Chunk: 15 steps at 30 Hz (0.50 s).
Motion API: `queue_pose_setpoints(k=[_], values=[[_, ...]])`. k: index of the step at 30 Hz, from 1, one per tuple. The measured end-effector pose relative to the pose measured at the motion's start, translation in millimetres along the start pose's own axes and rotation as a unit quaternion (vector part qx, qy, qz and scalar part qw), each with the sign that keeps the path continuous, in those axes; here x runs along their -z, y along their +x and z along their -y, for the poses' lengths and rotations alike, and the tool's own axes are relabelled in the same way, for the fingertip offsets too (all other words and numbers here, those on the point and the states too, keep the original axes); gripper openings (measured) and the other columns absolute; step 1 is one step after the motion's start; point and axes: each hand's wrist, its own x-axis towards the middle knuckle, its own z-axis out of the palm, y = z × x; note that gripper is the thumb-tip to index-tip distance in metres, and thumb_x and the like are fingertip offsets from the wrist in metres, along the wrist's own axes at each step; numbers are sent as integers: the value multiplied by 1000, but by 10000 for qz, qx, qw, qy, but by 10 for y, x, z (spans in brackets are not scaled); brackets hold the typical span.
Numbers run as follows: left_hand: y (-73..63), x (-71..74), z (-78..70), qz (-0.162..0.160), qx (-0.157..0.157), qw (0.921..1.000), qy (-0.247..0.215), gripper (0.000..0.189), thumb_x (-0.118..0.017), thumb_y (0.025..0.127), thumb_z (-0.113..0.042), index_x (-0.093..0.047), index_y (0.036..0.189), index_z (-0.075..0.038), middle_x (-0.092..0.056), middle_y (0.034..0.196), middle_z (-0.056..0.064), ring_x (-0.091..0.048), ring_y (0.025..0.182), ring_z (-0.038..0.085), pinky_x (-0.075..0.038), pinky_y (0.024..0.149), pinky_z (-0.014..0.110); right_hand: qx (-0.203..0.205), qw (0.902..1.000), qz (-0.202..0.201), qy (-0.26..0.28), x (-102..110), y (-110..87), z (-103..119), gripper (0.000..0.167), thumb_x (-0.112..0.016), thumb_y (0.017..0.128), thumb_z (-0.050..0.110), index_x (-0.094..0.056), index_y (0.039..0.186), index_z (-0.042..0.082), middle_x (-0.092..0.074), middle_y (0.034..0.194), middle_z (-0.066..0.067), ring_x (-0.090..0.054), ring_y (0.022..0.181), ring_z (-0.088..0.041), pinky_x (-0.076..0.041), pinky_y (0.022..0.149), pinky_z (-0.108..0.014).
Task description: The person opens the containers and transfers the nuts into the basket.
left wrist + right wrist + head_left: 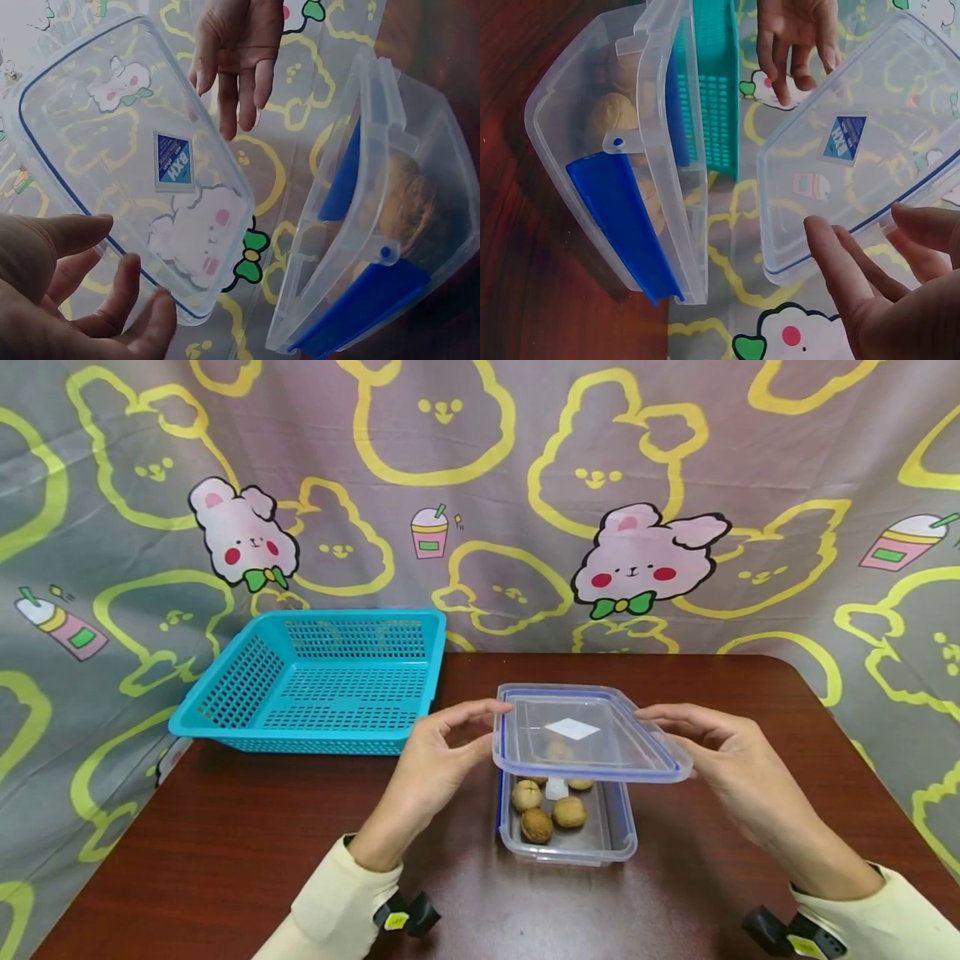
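Note:
A clear plastic lid [615, 747] with a blue seal is held above a clear food container [625, 827]. My left hand [431, 768] pinches the lid's left edge between thumb and fingers. At the opposite edge, my right hand [738, 768] grips it the same way. In the head view the lid tilts and covers the container's far part. Several walnuts [536, 825] lie inside, beside a small white packet [556, 788]. Both wrist views show a gap between the lid [97, 165] and the container, whose blue side latches [619, 225] hang down.
A turquoise perforated basket [300, 745] stands on the dark wooden table [285, 827], to the left and behind the container. Behind the table hangs a patterned curtain [510, 510] with cartoon rabbits.

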Motion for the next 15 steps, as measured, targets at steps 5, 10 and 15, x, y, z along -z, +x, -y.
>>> queue_pose_setpoints(k=[5,10,15], values=[[2,-42,27,196,-97,9997,58,35,-77,93,-6,-75,128,-13,-77,118,11,-72,108,20,-58,92,28,-219,9962,103,841,24,22,-84,30,-66,103,7,-69,132,11,-76,116,5,-74,90,-12,-64,72,-26],[23,-87,0,349,7,9992,172,37,-76,93,-3,-76,128,-15,-75,118,9,-71,99,18,-58,82,27,-395,9918,189,1198,64,30,-141,29,-61,105,7,-68,133,12,-73,120,5,-77,93,-15,-66,72,-33],[58,-125,3,585,139,9981,121,37,-73,95,-2,-74,130,-13,-72,121,11,-70,90,12,-57,79,24,-473,9894,161,1361,116,42,-194,29,-59,106,6,-69,132,14,-74,120,6,-78,94,-16,-67,72,-35]])
